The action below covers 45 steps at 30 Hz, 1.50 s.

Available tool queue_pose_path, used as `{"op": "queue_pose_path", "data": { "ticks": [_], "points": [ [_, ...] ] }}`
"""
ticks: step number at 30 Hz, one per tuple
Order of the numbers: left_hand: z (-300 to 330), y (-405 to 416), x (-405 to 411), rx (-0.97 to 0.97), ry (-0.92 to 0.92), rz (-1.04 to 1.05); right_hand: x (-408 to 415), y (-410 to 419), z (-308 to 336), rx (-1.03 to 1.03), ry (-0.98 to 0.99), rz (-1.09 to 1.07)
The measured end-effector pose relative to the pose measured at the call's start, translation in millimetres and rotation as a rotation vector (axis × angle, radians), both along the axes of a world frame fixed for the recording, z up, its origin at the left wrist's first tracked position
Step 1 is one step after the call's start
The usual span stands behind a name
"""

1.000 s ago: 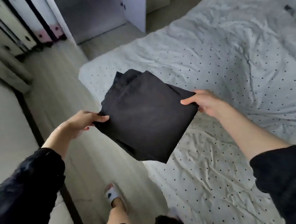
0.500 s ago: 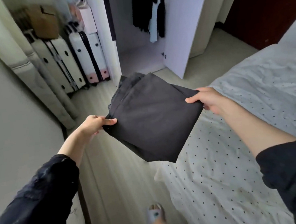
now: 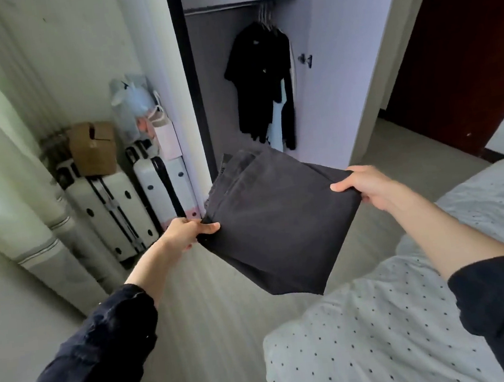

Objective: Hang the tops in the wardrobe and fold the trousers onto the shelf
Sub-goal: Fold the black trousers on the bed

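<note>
The folded dark trousers (image 3: pixel 278 219) were held in the air above the floor (image 3: pixel 216 334), in front of the open wardrobe (image 3: pixel 327 89). The left hand (image 3: pixel 186 232) pinched their left edge, thumb on top; the right hand (image 3: pixel 365 186) pinched the right corner likewise. Dark tops (image 3: pixel 261 81) hung from the rail inside. Suitcases (image 3: pixel 139 196) stood left of the wardrobe, and the dotted bed (image 3: pixel 383 332) lay at lower right.

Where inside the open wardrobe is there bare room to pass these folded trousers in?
The left part of the wardrobe, between its dark left edge and the hanging tops, is bare. The right part by the door is crowded with those tops. Both the left hand and the right hand grip the folded trousers.
</note>
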State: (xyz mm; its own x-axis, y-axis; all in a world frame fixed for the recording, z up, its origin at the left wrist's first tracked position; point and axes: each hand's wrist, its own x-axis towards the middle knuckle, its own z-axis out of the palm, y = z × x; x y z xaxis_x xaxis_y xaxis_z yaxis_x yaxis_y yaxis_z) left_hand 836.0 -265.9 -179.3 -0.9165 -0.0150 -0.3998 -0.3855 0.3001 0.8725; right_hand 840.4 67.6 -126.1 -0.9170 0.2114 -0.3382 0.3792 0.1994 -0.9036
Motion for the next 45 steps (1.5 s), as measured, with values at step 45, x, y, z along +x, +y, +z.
{"op": "queue_pose_path", "data": {
  "ticks": [45],
  "points": [
    [337.6,227.4,-848.9,-0.054,0.7,0.151,-838.5,206.9,282.9,-0.136,0.589,-0.005]
  ]
}}
